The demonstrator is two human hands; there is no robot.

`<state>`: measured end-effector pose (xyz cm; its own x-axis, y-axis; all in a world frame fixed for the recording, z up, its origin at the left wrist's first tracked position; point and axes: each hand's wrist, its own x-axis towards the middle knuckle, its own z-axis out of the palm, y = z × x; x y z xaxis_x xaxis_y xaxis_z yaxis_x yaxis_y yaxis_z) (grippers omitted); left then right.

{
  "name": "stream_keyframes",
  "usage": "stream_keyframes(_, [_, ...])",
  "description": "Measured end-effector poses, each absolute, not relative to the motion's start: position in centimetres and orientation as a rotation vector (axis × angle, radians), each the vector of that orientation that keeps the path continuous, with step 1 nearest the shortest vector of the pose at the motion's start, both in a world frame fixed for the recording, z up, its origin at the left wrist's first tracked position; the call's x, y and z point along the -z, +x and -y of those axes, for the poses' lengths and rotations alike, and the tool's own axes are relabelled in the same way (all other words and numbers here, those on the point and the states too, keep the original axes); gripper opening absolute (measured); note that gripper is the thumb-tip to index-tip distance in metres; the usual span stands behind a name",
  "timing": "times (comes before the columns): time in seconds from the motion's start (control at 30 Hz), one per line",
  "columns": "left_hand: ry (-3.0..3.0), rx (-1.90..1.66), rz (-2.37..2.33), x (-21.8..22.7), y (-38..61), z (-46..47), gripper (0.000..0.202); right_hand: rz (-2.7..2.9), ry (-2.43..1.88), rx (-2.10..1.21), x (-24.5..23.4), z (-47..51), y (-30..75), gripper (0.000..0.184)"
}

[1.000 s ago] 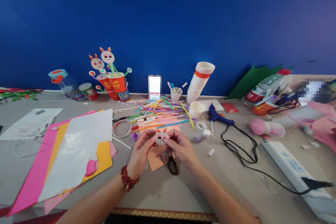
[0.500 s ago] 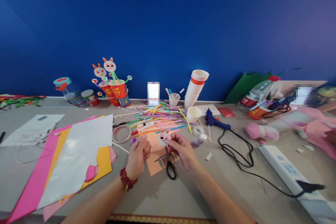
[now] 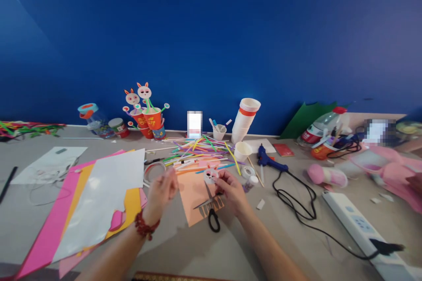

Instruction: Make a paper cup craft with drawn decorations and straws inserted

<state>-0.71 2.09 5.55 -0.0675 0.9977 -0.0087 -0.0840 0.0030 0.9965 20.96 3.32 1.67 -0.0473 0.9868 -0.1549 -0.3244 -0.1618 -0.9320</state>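
Between thumb and fingers, my right hand point(image 3: 231, 188) grips a small round paper rabbit face point(image 3: 210, 176) with pinkish ears. My left hand point(image 3: 164, 189), smeared by motion, is over the table beside a roll of tape point(image 3: 154, 172); what its fingers do is unclear. Below the rabbit face lies a sheet of orange paper point(image 3: 191, 204) with cut-out holes near its lower edge. Scissors with black handles point(image 3: 214, 220) rest across that sheet, blades apart. Just right of my right hand stands a small bottle with a white cap point(image 3: 251, 183).
Coloured pipe cleaners point(image 3: 198, 149) lie piled behind the orange paper. Layered paper sheets point(image 3: 99, 193) spread at left. A blue glue gun point(image 3: 271, 158) trails its cord to a power strip point(image 3: 359, 224). Stacked paper cups point(image 3: 244, 118) and red cups with rabbit figures point(image 3: 152, 120) stand along the wall.
My left hand has moved left and toward me, away from the rabbit face. My right hand still holds the face at nearly the same place. The view has tilted slightly upward.
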Motion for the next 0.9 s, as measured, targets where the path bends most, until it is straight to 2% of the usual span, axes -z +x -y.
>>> stream_keyframes(0.07, [1.255,-1.452,-1.260,-7.1,-2.9,-2.6,0.047,0.892,-1.068,-1.462,-1.7,-3.5,21.2,0.035])
stream_keyframes(0.1, [1.409,-1.436,-1.344,-7.5,-3.9,-2.9,0.039,0.893,-1.073,-1.455,-1.7,-3.5,21.2,0.034])
stream_keyframes(0.17, [1.840,-1.179,-1.474,-7.6,-5.5,-3.2,0.023,0.901,-1.084,-1.447,-1.7,-3.5,21.2,0.035])
stream_keyframes(0.2, [2.024,-1.034,-1.500,-7.1,-6.0,-3.4,0.024,0.907,-1.088,-1.443,-1.7,-3.5,21.2,0.035])
stream_keyframes(0.3, [2.356,-0.635,-1.451,-4.7,-6.9,-3.6,0.041,0.926,-1.094,-1.415,-1.9,-3.4,21.0,0.035])
stream_keyframes(0.33, [2.384,-0.568,-1.451,-3.9,-7.0,-3.7,0.044,0.931,-1.093,-1.397,-2.1,-3.3,21.0,0.034])
stream_keyframes(0.47, [2.353,-0.558,-1.461,-2.7,-6.8,-3.9,0.034,0.947,-1.074,-1.291,-3.7,-2.9,20.9,0.031])
stream_keyframes(0.57, [2.256,-0.674,-1.386,-4.0,-5.5,-3.9,0.032,0.992,-1.029,-1.237,-5.5,-1.5,21.3,0.027])
stream_keyframes(0.7, [2.001,-0.743,-1.109,-5.8,-1.1,-3.7,0.023,1.099,-0.933,-1.046,-7.7,1.1,23.3,0.011])
stream_keyframes(0.77, [1.954,-0.712,-1.020,-6.0,2.0,-4.0,0.029,0.994,-0.911,-0.898,-8.5,2.0,24.8,0.010])
stream_keyframes(0.83, [2.067,-0.675,-0.971,-5.9,5.2,-4.7,0.044,0.863,-0.905,-0.772,-9.1,2.4,26.4,0.012])
stream_keyframes(0.9, [2.187,-0.671,-0.910,-5.8,8.0,-5.8,0.042,0.758,-0.909,-0.720,-9.1,2.5,27.9,0.014])
